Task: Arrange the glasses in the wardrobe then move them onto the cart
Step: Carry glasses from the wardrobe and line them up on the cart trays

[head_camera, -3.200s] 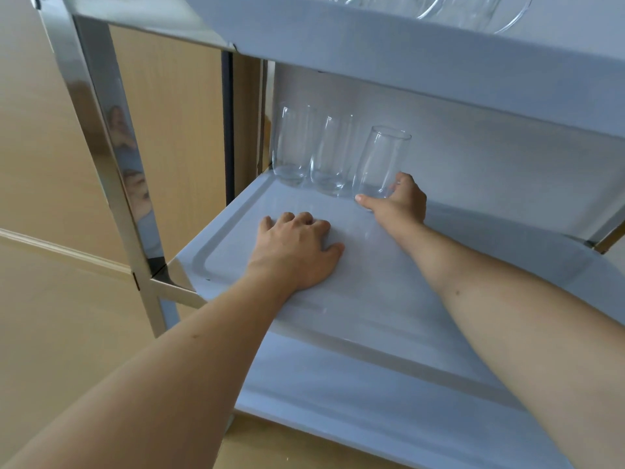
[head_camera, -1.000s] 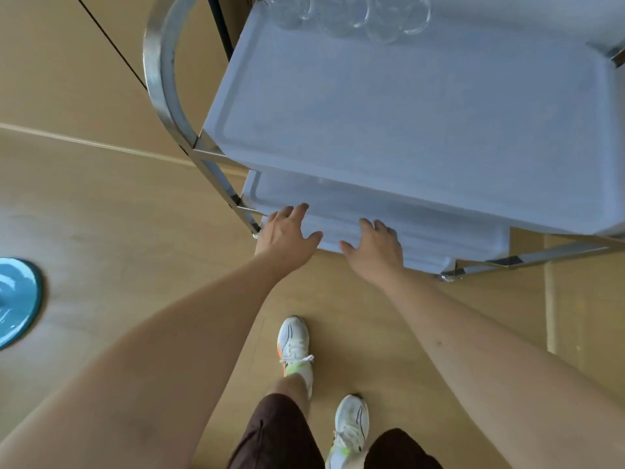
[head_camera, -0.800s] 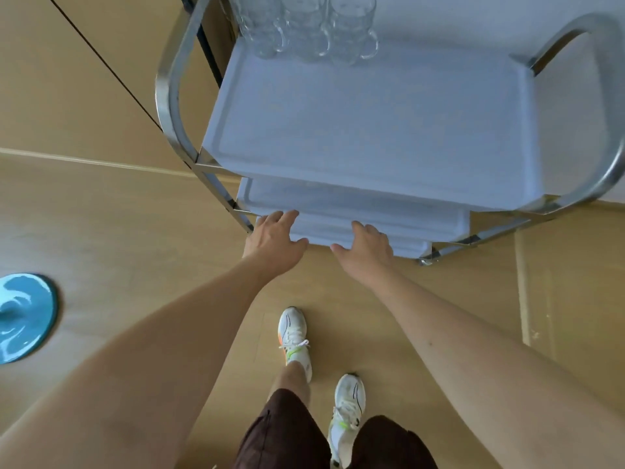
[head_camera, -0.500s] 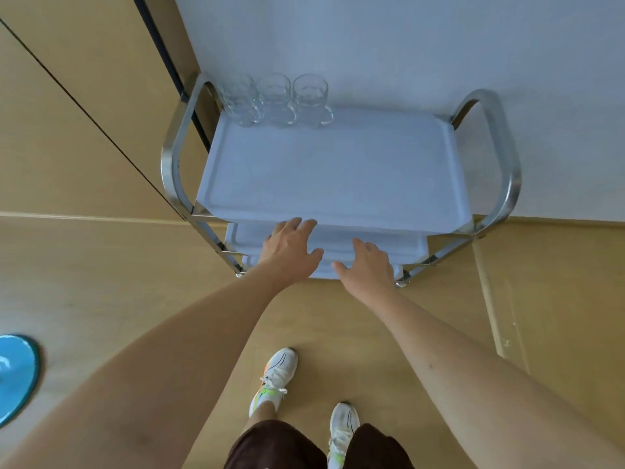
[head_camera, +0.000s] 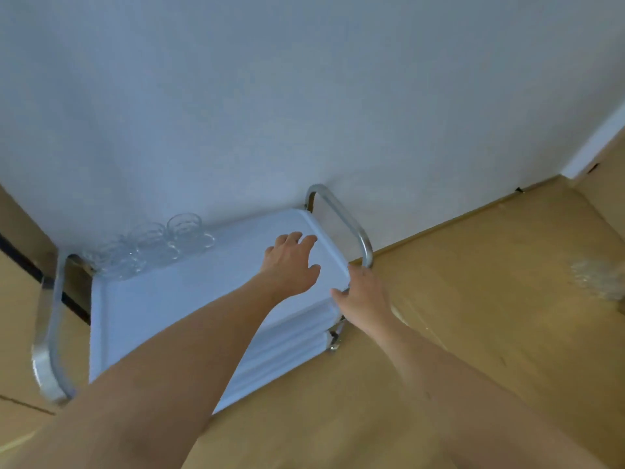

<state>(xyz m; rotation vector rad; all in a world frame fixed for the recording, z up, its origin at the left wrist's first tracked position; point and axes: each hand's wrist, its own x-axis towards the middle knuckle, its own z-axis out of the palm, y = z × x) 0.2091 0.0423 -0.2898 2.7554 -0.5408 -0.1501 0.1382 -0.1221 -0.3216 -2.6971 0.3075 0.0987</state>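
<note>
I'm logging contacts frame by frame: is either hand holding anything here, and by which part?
Neither hand plainly holds anything. The left hand is spread open over the cart's top tray; the right hand is at its near right corner, grip unclear.

There is one cart point(head_camera: 176, 299) with two shiny metal handles, one at each end. Three glasses point(head_camera: 148, 247) stand in a row on its top shelf (they look a bit blurry). More shelves sit under the top one, but the number is hard to tell. Two hands show, the left hand point(head_camera: 291, 262) and the right hand point(head_camera: 363, 294).
</note>
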